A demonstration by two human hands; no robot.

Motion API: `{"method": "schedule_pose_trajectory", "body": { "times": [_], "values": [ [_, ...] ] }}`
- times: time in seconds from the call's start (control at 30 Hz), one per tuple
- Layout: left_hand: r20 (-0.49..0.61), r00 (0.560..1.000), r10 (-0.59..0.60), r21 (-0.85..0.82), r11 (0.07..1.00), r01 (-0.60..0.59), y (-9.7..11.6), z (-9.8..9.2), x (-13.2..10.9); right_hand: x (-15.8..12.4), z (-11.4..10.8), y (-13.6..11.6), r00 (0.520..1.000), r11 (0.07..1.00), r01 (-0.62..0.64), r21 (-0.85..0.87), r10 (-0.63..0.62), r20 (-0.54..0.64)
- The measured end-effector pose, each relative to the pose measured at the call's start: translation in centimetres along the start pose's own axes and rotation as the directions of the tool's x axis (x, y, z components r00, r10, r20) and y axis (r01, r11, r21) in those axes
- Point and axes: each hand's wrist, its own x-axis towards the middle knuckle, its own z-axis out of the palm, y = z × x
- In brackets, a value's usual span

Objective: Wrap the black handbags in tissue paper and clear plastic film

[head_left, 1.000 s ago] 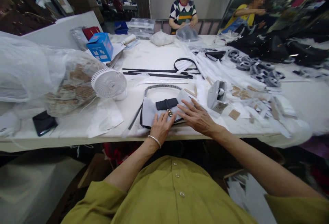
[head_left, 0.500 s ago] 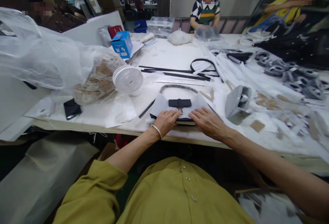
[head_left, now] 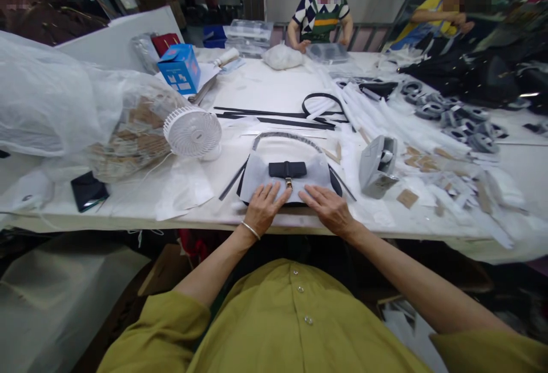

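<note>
A black handbag (head_left: 336, 183) lies before me on the table, with a pale protective sheet (head_left: 256, 177) over its front. Its black strap tab (head_left: 287, 169) and gold clasp (head_left: 289, 183) show above the sheet. The wrapped top handle (head_left: 287, 135) arches away from me. My left hand (head_left: 265, 206) rests on the lower front edge, fingers extended and thumb by the clasp. On the other side of the clasp, my right hand (head_left: 329, 208) presses flat with its fingers stretched out. Both hands cover part of the bag's bottom edge.
Left of the bag stand a white fan (head_left: 192, 132), a phone (head_left: 89, 191) and a blue box (head_left: 180, 69). Black straps (head_left: 274, 119) lie beyond it. To the right are a grey holder (head_left: 377, 167) and rolled strips (head_left: 449, 113). A co-worker (head_left: 321, 16) stands across the table.
The view has turned a little to the right. More of the bag's dark ends shows, and both hands now lie on its lower front, the left with fingers more spread.
</note>
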Motion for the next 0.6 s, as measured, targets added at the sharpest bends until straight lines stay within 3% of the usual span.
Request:
{"method": "schedule_pose_trajectory", "body": {
  "times": [0.13, 0.3, 0.43, 0.6],
  "values": [
    [-0.003, 1.0, 0.025, 0.086, 0.996, -0.025, 0.5, -0.2, -0.6, -0.5, 0.4, -1.6, 0.996, 0.995, -0.082, -0.053, 0.08, -0.038],
    [0.109, 0.99, 0.086, 0.175, 0.979, -0.104, 1.0, -1.4, -0.2, -0.7, 0.2, -3.1, 0.994, 0.989, -0.106, -0.099, 0.106, -0.013],
    [0.185, 0.972, 0.147, 0.157, 0.972, -0.177, 0.4, -2.1, 1.0, -0.2, -0.4, -3.3, 0.992, 0.989, -0.126, -0.07, 0.128, 0.021],
    [0.159, 0.954, 0.254, 0.097, 0.958, -0.271, -1.0, -2.8, 2.1, 0.5, -0.7, -3.3, 0.99, 0.987, -0.137, -0.081, 0.14, 0.028]
  ]
}}
